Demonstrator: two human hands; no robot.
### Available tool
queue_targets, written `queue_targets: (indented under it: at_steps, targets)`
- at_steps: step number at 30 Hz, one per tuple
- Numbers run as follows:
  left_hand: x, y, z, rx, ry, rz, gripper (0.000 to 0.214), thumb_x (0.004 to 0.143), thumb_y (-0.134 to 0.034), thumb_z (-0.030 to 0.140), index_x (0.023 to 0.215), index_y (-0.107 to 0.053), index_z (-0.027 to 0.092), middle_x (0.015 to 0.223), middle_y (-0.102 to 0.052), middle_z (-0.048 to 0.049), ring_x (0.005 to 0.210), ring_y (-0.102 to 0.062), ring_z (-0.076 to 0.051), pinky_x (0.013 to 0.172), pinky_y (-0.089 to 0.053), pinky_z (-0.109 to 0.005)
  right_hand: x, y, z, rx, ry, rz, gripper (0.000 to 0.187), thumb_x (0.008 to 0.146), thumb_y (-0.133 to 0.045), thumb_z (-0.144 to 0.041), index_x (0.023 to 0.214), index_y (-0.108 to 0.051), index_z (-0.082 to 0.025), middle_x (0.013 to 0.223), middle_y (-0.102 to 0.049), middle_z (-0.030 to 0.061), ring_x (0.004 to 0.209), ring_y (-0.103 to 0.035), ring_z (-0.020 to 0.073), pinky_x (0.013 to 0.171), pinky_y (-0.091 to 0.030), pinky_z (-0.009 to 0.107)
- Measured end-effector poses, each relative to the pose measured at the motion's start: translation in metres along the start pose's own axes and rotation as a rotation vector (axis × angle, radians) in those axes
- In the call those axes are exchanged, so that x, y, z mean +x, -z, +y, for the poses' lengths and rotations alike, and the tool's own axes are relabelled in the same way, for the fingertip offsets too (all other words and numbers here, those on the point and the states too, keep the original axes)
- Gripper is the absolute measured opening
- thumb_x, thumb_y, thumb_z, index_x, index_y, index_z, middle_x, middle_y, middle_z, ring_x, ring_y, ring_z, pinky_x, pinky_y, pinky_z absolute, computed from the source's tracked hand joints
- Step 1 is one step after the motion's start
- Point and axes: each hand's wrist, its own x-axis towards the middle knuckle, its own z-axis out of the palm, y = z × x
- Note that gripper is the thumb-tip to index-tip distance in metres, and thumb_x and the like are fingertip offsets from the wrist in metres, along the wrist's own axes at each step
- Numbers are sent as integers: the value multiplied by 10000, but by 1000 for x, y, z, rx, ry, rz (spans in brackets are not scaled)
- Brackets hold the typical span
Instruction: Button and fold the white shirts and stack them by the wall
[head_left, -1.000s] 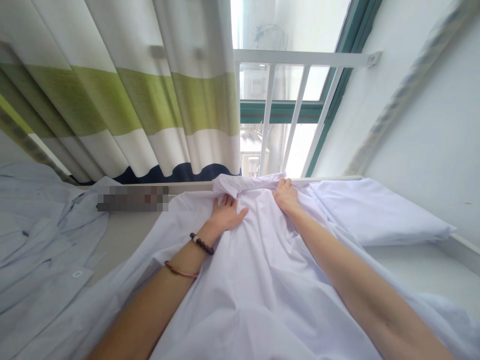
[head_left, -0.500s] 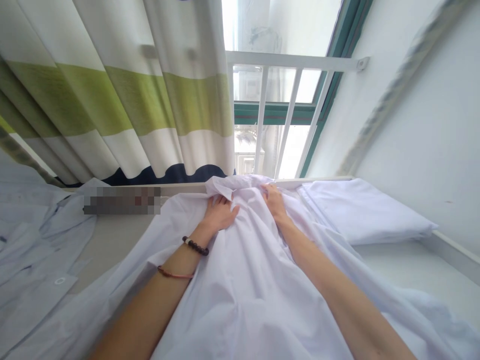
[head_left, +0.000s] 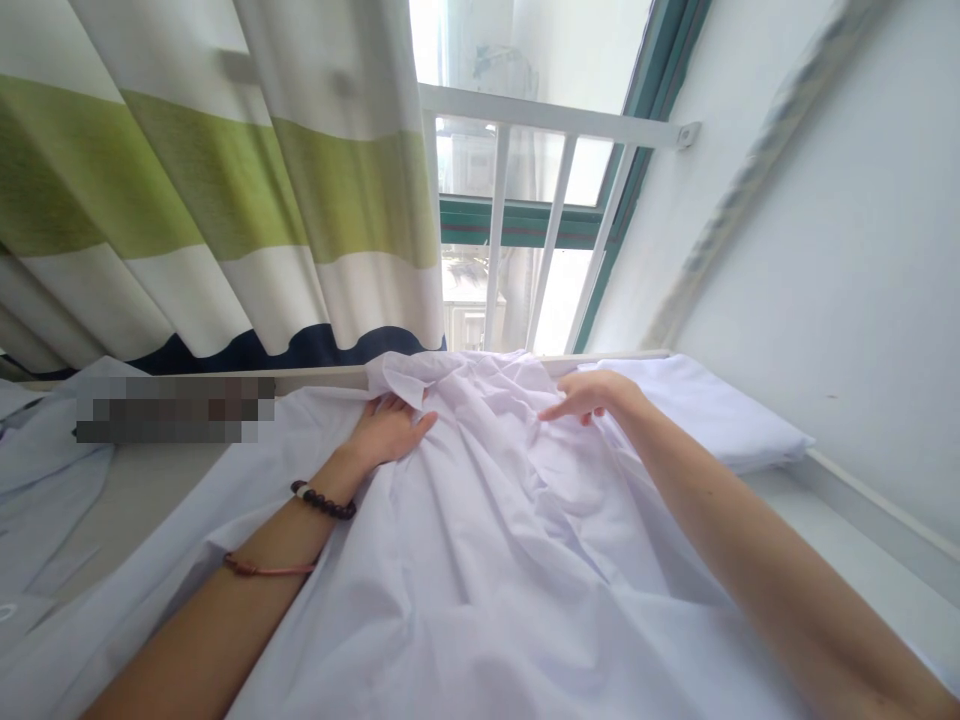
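A white garment (head_left: 480,560) with a collar-like fold at its far end spreads loosely toward me in long creases. My left hand (head_left: 386,435) lies on its upper left part, thumb out to the right and fingertips tucked under the fold. Two bracelets circle that wrist and forearm: a dark beaded one (head_left: 324,500) and a thin reddish-brown one (head_left: 270,570). At the garment's upper right edge is my right hand (head_left: 596,395), its thumb and forefinger apart, one fingertip touching the cloth and other fingers curled beneath. No grip on the cloth is visible there.
A folded white cloth (head_left: 697,415) lies at the right by the wall. More white garments (head_left: 45,500) are heaped at the left, near a pixelated patch. Behind stand a white railing (head_left: 555,115), a window and a white-and-green curtain (head_left: 337,190).
My right hand has moved rightward from the collar-like fold to the garment's edge, and the cloth there lies wider. My left hand stays on the cloth. The view has shifted right.
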Motion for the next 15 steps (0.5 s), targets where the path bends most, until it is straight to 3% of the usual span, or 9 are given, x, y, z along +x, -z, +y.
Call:
queue_targets:
  at_steps: [2,5,8,10,12,15]
  targets:
    - [-1,1,1,-28,8,8,619,932,-311,471,1454,-324,137,1514,-306,-144,1386,-251,-306,1117,-121,-478,-3,-3,8,-69,31,19,477,671,-738,-471,1001,-673,-132,887,-706,105,803,-663,260,684,-482,309]
    - [-1,12,3,-97,5,-1,581,888,-406,415,1380,-436,106,1465,-385,-170,1355,-307,-332,1106,-147,-488,-1,-7,8,-74,102,207,268,749,-666,-322,966,-676,-165,1017,-692,81,960,-631,241,744,-453,256]
    - [-3,33,7,-222,-18,-40,396,817,-485,379,1069,-653,125,1217,-621,-140,1161,-522,-313,1011,-334,-419,-2,-3,-8,-58,99,373,309,836,-505,-263,1101,-607,-140,1126,-646,128,1030,-597,253,756,-441,273]
    - [-5,46,10,-347,-40,-61,329,810,-481,408,892,-669,151,985,-695,-92,964,-610,-267,888,-424,-368,-9,0,-27,-60,110,441,352,844,-485,-267,1148,-568,-111,1133,-630,170,1014,-597,269,730,-443,288]
    - [-9,53,12,-506,-82,-100,364,834,-444,455,894,-654,163,869,-696,-58,843,-630,-218,800,-456,-324,-20,-1,-49,-73,179,403,371,842,-510,-303,1149,-569,-104,1118,-634,179,977,-610,267,713,-448,288]
    - [-14,48,5,-743,-142,-227,453,879,-376,496,1025,-640,159,860,-705,-66,767,-642,-173,718,-484,-285,-37,-13,-72,-114,420,75,415,823,-558,-311,1206,-577,-153,1134,-648,127,968,-624,242,762,-459,285]
